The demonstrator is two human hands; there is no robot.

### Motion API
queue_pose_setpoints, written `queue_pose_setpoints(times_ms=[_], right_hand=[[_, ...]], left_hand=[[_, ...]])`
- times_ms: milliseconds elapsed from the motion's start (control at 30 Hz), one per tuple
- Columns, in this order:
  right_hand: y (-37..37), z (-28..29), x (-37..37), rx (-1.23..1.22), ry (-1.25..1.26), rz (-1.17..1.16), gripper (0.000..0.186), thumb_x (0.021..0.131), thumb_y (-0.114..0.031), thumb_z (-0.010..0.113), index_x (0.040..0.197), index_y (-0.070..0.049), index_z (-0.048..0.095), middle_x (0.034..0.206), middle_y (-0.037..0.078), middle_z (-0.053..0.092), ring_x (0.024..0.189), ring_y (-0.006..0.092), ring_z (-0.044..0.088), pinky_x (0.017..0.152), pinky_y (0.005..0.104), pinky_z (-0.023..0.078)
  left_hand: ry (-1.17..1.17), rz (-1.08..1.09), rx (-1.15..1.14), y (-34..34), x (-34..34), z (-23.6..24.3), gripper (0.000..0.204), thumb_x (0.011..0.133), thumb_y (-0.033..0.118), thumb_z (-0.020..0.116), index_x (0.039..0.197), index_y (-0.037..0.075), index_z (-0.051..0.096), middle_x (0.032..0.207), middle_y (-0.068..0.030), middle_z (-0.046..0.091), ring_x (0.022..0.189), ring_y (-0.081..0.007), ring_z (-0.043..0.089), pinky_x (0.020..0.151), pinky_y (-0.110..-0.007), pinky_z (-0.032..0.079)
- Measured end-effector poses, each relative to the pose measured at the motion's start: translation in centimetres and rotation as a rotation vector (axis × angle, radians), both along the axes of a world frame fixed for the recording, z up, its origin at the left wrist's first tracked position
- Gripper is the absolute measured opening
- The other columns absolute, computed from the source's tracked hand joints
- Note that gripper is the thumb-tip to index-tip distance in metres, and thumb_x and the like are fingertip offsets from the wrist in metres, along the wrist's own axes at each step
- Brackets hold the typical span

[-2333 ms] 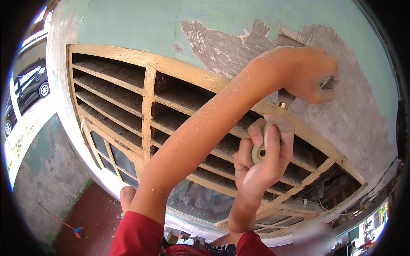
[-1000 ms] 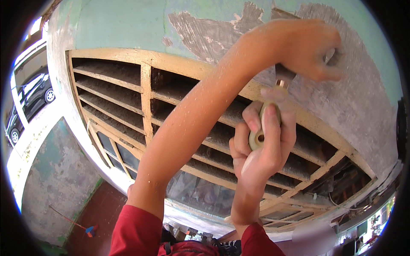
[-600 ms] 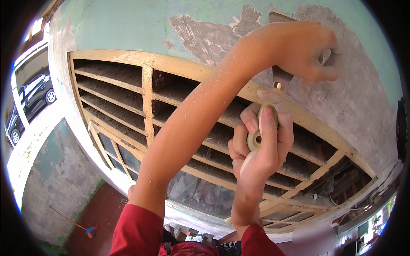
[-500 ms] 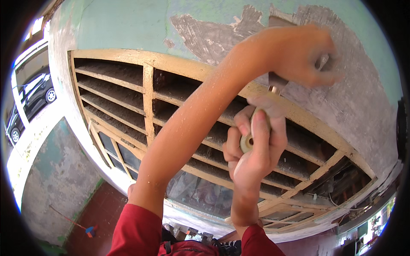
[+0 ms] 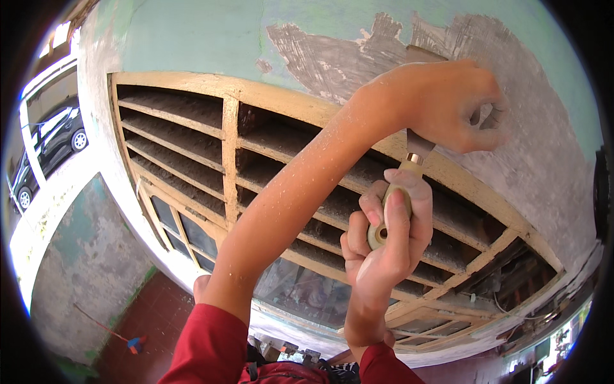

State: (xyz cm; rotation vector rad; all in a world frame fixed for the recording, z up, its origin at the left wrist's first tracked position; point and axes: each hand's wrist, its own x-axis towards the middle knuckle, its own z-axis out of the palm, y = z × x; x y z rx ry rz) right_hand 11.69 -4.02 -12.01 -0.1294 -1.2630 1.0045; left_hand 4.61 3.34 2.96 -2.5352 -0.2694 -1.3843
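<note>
A scraper's pale handle (image 5: 395, 203) sits in my right hand (image 5: 403, 237), its fingers wrapped round it. The dark scraper blade (image 5: 419, 142) rises from a copper-coloured collar and passes behind my left wrist; its top corner shows above the wrist, against the wall. My left hand (image 5: 457, 105) is curled in front of the bare grey patch (image 5: 531, 128) of the wall, with a gap visible through its bent fingers. Whatever it holds, if anything, is hidden. Pale specks dot my left forearm.
Below the patch runs a yellowish wooden window frame (image 5: 173, 80) with dusty slats and glass panes beneath. Green paint (image 5: 192, 38) remains around the scraped area. At lower left are a low wall (image 5: 70, 256), a red floor (image 5: 153, 313) and a blue-headed stick (image 5: 134, 345). A dark car (image 5: 54, 141) stands outside.
Both my hands and the scraper have moved lower in the view. The window frame has shifted slightly right. My right hand still grips the handle.
</note>
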Motion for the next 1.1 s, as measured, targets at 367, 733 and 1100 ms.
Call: queue_pose_setpoints(times_ms=[367, 733, 1100], right_hand=[[-0.4, -0.1, 0.1, -0.008, -0.006, 0.048, 0.026, 0.105, -0.016, 0.045, 0.118, 0.002, 0.06, 0.07, 0.003, 0.047, 0.04, 0.0026, 0.027, 0.036, 0.0211, 0.021], [-0.8, 0.1, -0.4, -0.024, -0.024, 0.036, 0.028, 0.106, -0.02, 0.046, 0.118, 0.002, 0.059, 0.07, 0.003, 0.047, 0.04, 0.0028, 0.029, 0.036, 0.0214, 0.021], [-1.4, 0.7, -0.3, -0.023, -0.02, 0.045, 0.022, 0.105, -0.015, 0.044, 0.109, -0.001, 0.06, 0.071, 0.002, 0.045, 0.043, 0.0028, 0.029, 0.037, 0.0214, 0.021]], left_hand=[[0.02, 0.038, -0.011, -0.4, 0.2, -0.5, 0.031, 0.086, 0.035, 0.07, 0.08, 0.005, 0.07, 0.055, -0.0077, 0.059, 0.048, -0.0193, 0.053, 0.05, -0.035, 0.043], [0.023, 0.011, 0.024, -0.1, -0.2, -0.6, 0.029, 0.086, 0.035, 0.07, 0.083, 0.006, 0.071, 0.055, -0.0081, 0.059, 0.047, -0.0196, 0.053, 0.05, -0.035, 0.045], [0.034, 0.033, -0.109, -0.4, -0.4, 0.3, 0.028, 0.087, 0.034, 0.07, 0.086, 0.006, 0.073, 0.055, -0.0068, 0.06, 0.048, -0.0178, 0.055, 0.051, -0.034, 0.045]])
